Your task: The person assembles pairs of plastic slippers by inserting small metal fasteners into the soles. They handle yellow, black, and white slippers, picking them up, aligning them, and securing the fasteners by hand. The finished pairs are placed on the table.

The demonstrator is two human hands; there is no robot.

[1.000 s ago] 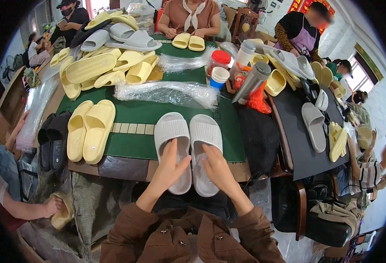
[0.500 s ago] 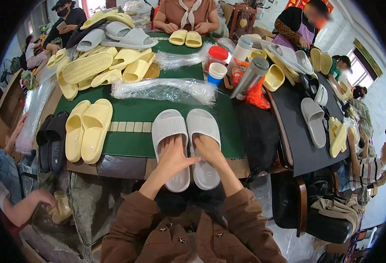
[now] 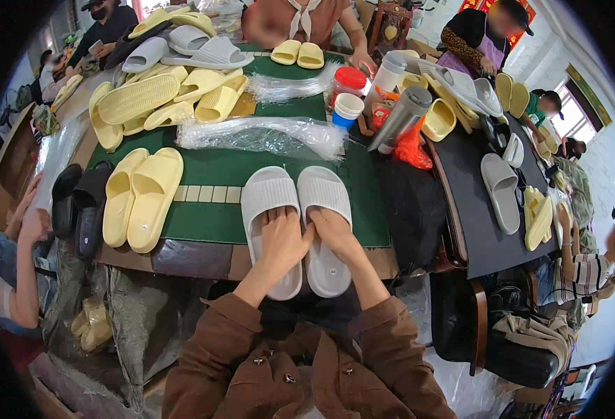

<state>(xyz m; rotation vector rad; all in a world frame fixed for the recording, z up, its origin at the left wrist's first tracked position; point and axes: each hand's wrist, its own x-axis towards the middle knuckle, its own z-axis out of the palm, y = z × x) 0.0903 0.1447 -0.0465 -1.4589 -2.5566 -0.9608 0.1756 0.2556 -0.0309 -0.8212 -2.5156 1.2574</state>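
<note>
A pair of light grey slippers [image 3: 270, 184] with ribbed straps lies side by side at the near table edge, toes pointing away from me. The fingers of my left hand [image 3: 283, 241] reach under the strap of the left slipper, and the strap hides their tips. In the same way my right hand [image 3: 333, 232] is tucked into the right slipper [image 3: 327, 276]. Both thumbs meet near the gap between the two. To their left stands a pair of yellow slippers [image 3: 155, 199], with black slippers [image 3: 91, 209] beyond it.
Clear plastic bags [image 3: 262, 136] lie across the green mat [image 3: 210, 227]. A slipper heap [image 3: 140, 98] rises at back left. A steel flask [image 3: 400, 119], a red-lidded jar [image 3: 348, 82] and a cup [image 3: 346, 112] stand back right. Other people work around the table.
My left thumb has drawn in toward the right hand. The grey slippers have shifted slightly. Across the table, a co-worker's hands have left the small yellow pair; at left, another person's arm has risen.
</note>
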